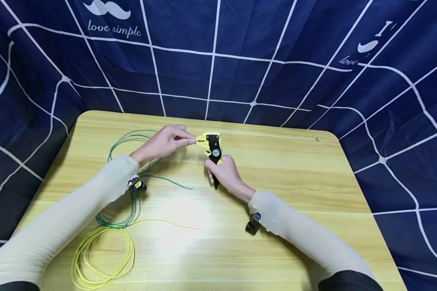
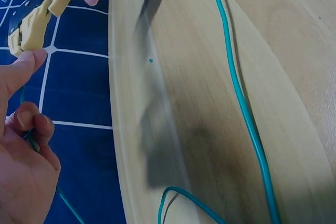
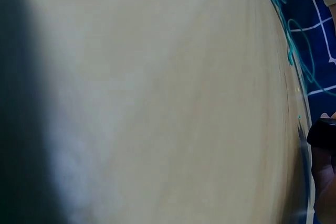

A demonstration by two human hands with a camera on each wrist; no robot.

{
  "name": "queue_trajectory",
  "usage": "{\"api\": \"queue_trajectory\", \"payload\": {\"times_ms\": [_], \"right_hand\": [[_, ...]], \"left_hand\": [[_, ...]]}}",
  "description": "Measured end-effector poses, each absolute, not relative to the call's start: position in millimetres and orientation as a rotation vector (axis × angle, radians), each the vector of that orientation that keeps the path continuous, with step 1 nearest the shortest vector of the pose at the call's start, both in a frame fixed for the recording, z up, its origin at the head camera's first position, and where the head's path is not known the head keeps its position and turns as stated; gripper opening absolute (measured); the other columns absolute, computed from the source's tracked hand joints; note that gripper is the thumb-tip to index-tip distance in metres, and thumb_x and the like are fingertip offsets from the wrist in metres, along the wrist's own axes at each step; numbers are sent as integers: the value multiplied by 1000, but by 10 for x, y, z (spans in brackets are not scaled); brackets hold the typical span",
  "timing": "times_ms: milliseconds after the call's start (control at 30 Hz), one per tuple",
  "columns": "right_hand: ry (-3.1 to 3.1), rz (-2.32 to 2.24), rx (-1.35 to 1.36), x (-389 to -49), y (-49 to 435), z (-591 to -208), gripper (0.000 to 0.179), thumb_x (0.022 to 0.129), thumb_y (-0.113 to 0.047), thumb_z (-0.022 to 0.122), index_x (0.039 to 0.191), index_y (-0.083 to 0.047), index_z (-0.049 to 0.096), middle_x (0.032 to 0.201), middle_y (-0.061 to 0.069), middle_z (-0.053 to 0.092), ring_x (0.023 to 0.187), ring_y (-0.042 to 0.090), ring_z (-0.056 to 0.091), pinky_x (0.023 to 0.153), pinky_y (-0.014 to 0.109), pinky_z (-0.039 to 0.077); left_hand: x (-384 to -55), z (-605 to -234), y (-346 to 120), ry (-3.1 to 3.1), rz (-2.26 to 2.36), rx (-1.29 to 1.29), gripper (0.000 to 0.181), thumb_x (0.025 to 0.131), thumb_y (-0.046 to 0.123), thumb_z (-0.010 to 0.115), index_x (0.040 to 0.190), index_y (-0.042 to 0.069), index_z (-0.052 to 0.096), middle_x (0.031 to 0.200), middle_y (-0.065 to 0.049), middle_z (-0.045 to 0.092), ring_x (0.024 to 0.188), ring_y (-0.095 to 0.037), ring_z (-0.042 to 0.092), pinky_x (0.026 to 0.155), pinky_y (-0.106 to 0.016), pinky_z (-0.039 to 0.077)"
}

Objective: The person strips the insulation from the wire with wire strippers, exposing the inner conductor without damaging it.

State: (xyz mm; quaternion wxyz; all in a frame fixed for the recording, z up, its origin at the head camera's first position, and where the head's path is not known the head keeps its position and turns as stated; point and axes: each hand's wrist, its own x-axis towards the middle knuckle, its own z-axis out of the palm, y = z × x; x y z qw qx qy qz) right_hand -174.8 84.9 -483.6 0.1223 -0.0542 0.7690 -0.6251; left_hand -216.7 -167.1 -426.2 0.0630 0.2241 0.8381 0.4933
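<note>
My right hand [image 1: 227,173] grips the black handles of a yellow-and-black wire stripper [image 1: 213,144], held above the table with its head uppermost. At the tool's left side, my left hand [image 1: 163,142] pinches a green wire [image 2: 67,204] between thumb and finger, fingertips close against the yellow jaws. The wire's tip is hidden at the jaws. In the left wrist view the wire runs down through the left palm. Only the black handle end [image 3: 323,134] and part of the right hand show at the edge of the right wrist view.
A loose coil of green wire [image 1: 112,225] lies under and beside the left forearm, one free end pointing right. Nearer the front is a coil of yellow wire [image 1: 132,252]. Small green scraps [image 1: 317,139] lie at the table's [image 1: 295,182] far right. A blue grid curtain [image 1: 240,76] surrounds it.
</note>
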Motion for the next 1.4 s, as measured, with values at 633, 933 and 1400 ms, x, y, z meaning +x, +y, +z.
{"api": "queue_trajectory", "payload": {"times_ms": [633, 933, 1400], "right_hand": [[2169, -1903, -60, -1740, 835, -4810, 36, 96, -19, 69, 65, -5, 63, 50, 3, 55, 37, 12, 50, 40, 24, 43], [2026, -1992, 48, -1788, 923, -4818, 31, 96, -19, 70, 70, -4, 63, 56, 3, 59, 42, 13, 53, 42, 27, 50], [1969, -2005, -20, -1729, 1035, -4798, 25, 101, -16, 71, 91, 6, 68, 67, 10, 69, 53, 17, 67, 57, 35, 62]], "left_hand": [[-2173, -4268, -1682, 2524, 1503, 691, 18, 106, 18, 75, 118, 9, 85, 87, -8, 47, 82, -22, 43, 70, -35, 38], [-2184, -4277, -1711, 2580, 1430, 712, 17, 107, 17, 75, 118, 10, 86, 93, -6, 63, 84, -23, 47, 72, -35, 39], [-2242, -4315, -1752, 2641, 1346, 726, 19, 108, 17, 73, 122, 9, 83, 116, -4, 77, 101, -21, 62, 84, -40, 47]]}}
